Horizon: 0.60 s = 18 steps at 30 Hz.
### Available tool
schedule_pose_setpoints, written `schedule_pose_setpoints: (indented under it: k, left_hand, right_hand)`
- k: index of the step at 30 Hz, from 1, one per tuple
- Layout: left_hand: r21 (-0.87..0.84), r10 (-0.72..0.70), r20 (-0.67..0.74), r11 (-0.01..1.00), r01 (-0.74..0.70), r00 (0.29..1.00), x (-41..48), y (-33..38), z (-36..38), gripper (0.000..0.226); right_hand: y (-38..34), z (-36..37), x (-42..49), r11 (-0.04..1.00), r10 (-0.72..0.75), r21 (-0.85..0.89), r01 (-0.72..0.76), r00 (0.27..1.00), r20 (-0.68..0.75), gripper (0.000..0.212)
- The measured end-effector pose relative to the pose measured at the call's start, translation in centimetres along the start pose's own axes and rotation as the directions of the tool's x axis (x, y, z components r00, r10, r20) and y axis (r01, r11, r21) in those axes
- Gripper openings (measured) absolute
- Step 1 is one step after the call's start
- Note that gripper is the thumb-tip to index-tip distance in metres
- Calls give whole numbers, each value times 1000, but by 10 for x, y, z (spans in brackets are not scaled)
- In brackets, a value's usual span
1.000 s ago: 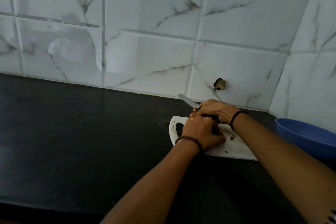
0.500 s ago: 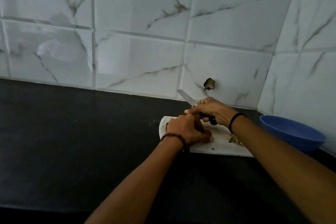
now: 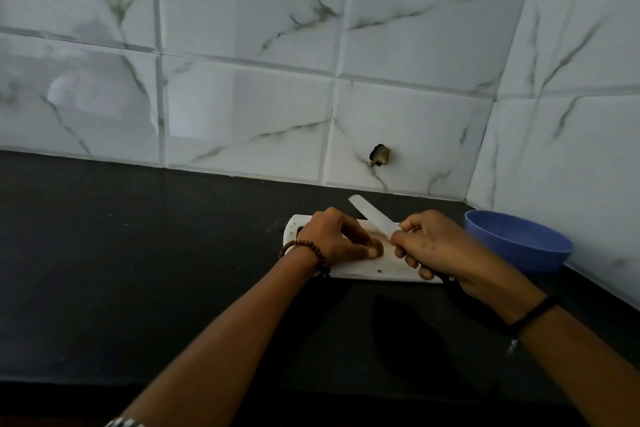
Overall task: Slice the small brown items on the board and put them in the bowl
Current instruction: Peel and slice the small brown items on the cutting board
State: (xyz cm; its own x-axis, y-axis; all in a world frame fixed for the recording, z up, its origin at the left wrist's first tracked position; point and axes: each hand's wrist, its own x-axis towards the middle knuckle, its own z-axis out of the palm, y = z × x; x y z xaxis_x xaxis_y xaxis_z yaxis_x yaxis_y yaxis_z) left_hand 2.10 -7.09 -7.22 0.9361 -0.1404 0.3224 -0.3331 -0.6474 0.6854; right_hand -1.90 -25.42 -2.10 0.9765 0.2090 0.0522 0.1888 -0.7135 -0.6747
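A white cutting board (image 3: 367, 270) lies on the black counter near the back wall. My left hand (image 3: 337, 239) rests on the board's left half, its fingers curled over a small brown item (image 3: 378, 242) that is mostly hidden. My right hand (image 3: 436, 246) grips a knife (image 3: 372, 215) by its dark handle, over the board's right half. The pale blade points up and left, away from me, its tip above the board's far edge. A blue bowl (image 3: 519, 243) stands just right of the board, in the corner.
The black counter (image 3: 138, 270) stretches wide to the left and toward me. White marble tiles (image 3: 242, 97) form the back wall and the right wall, with a small hole (image 3: 380, 155) in the back wall above the board.
My right hand has drawn back to the right with the knife, away from the left hand. The left hand has stayed on the board over the brown item.
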Motion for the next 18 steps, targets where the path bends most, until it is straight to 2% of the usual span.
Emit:
schedule_pose_setpoints:
  k: [2, 7, 12, 18]
  left_hand:
    - [-3, -15, -4, 1000, 15, 1000, 0, 2, 0, 27]
    - [-7, -11, -8, 1000, 11, 1000, -1, 2, 0, 25]
    - [4, -13, 3, 1000, 13, 1000, -2, 5, -1, 25]
    - [46, 2, -23, 999, -1, 1000, -4, 8, 0, 20]
  right_hand:
    - [6, 0, -10, 999, -13, -31, 13, 1000, -10, 15]
    - [16, 5, -27, 954, -158, -270, 131, 984, -78, 29]
    - [20, 11, -30, 922, -214, -348, 168, 972, -96, 43]
    - [21, 16, -24, 864, -181, -490, 113, 979, -94, 34]
